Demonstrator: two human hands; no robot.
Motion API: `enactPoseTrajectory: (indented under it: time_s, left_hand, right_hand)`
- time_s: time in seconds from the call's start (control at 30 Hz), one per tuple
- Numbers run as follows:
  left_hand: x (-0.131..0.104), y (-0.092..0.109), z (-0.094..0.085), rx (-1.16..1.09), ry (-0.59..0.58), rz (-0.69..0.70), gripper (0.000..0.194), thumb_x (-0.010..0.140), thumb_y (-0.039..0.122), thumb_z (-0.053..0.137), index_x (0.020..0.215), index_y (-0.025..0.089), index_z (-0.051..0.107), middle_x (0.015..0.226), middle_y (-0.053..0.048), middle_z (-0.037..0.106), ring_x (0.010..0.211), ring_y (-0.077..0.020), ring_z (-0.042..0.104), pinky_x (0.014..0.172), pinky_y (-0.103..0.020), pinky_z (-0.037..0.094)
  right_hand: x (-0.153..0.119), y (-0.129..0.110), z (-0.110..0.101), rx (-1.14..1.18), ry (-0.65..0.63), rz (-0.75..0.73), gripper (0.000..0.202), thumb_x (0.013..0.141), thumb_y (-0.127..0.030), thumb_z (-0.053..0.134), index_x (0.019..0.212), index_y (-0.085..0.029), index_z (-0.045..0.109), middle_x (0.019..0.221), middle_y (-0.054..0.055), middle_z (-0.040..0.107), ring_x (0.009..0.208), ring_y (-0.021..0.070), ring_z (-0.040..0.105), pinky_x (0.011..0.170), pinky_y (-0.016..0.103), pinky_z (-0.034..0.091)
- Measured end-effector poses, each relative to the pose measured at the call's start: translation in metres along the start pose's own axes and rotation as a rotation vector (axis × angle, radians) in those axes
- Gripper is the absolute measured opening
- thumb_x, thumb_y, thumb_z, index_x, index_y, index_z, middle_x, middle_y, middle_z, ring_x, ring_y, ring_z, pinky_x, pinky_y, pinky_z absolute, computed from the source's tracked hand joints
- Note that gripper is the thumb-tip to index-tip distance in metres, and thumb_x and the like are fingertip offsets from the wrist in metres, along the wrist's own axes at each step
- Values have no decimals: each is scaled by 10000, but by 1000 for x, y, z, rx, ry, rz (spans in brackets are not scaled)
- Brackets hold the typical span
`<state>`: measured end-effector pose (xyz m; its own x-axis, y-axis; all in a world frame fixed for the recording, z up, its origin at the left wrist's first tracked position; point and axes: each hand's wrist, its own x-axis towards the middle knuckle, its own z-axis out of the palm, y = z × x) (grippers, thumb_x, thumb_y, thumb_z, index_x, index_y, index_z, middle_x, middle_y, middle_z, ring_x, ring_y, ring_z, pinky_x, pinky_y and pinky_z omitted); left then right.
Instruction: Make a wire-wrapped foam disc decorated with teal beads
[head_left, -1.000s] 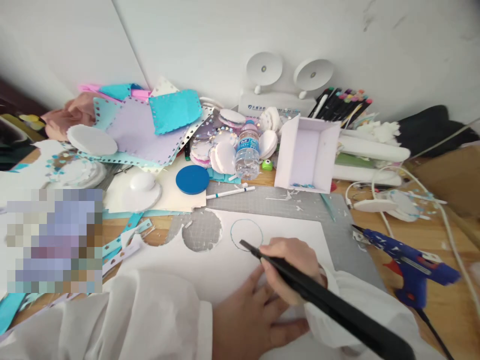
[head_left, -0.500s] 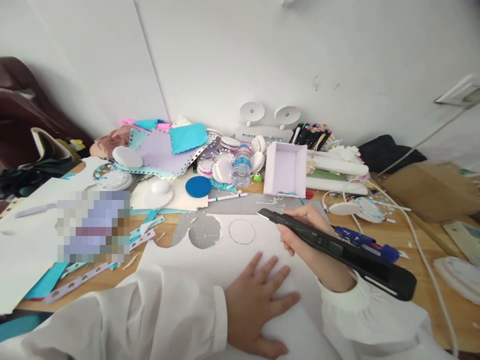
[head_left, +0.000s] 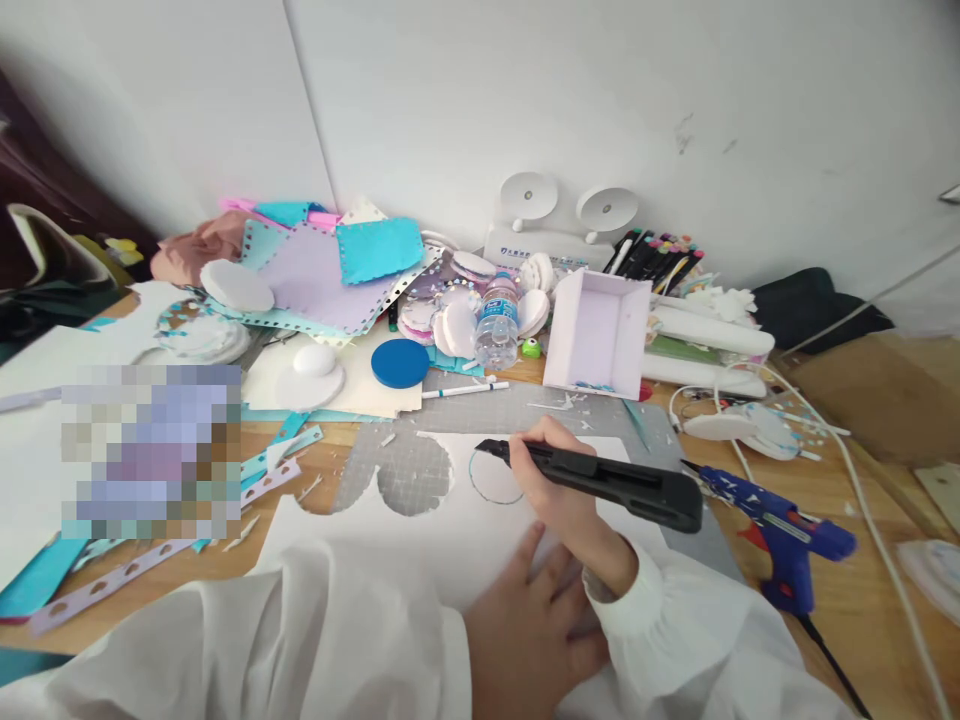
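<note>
The person is wearing loose white sleeves. Left of the left cuff (head_left: 456, 655), a smooth, flat white band, the left sleeve (head_left: 352, 620) is billowing in broad, soft folds. Right of that left cuff, the right sleeve (head_left: 720, 645) is also showing white, its fabric gathering into fine puckers near the right wrist, its surface looking plain and matte

Paper sheet (head_left: 360, 540) on cutting mat (head_left: 495, 410); bottle (head_left: 496, 328) behind, left of box (head_left: 616, 322); glue gun (head_left: 784, 527) right of sheet.
</note>
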<state>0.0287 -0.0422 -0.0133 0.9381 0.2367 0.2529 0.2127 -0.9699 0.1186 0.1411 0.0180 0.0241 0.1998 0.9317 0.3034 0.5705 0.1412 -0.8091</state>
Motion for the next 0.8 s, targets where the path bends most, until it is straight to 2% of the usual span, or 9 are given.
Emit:
enactPoseTrajectory:
  time_s: [0.1, 0.23, 0.4, 0.5, 0.67, 0.8]
  left_hand:
    - [4, 1, 9, 17, 98, -49, 296, 926, 359, 440, 1162, 285, 605, 1305, -46, 554, 1217, -305, 455, 1078, -549, 118]
    - [7, -3, 12, -70, 109, -64, 314, 953, 346, 382, 1036, 290, 679, 1203, -17, 634, 1102, -262, 535, 1051, -505, 191]
    - [7, -5, 20, -125, 89, -11, 296, 924, 354, 425, 1040, 279, 685, 1204, -6, 640, 1088, -263, 549, 1037, -503, 275]
    - [9, 2, 29, -168, 56, -43, 294, 900, 361, 448, 1070, 310, 682, 1177, 8, 653, 1139, -279, 534, 1059, -517, 308]
    - [10, 13, 35, -215, 29, -91, 287, 891, 324, 447, 964, 342, 723, 1080, 35, 686, 1156, -293, 536, 1045, -531, 367]
    - [7, 12, 32, -265, 38, -79, 263, 887, 313, 472, 930, 315, 731, 1044, 17, 697, 1167, -314, 528, 1018, -550, 382]
  right_hand:
    - [-1, 0, 1, -28, -24, 30, 289, 840, -292, 544, 603, -203, 406, 512, -72, 404, 473, 82, 388, 460, 217, 334]
    - [-1, -8, -2, -83, -80, 39, 239, 854, -267, 532, 638, -202, 452, 538, -51, 457, 480, 91, 419, 457, 222, 375]
    - [1, -7, -2, -181, -121, -27, 161, 817, -221, 556, 668, -200, 502, 552, -19, 540, 481, 110, 500, 463, 232, 412]
    - [-1, -2, 0, -210, -111, -68, 112, 797, -212, 572, 696, -202, 523, 581, -5, 583, 501, 122, 539, 483, 241, 431]
    - [-7, -2, 7, -230, -64, -122, 53, 792, -211, 564, 745, -216, 540, 578, -14, 557, 501, 126, 510, 514, 262, 438]
    - [-10, -6, 12, -260, -50, -130, 62, 790, -197, 566, 739, -218, 539, 598, -11, 557, 509, 118, 502, 516, 252, 417]
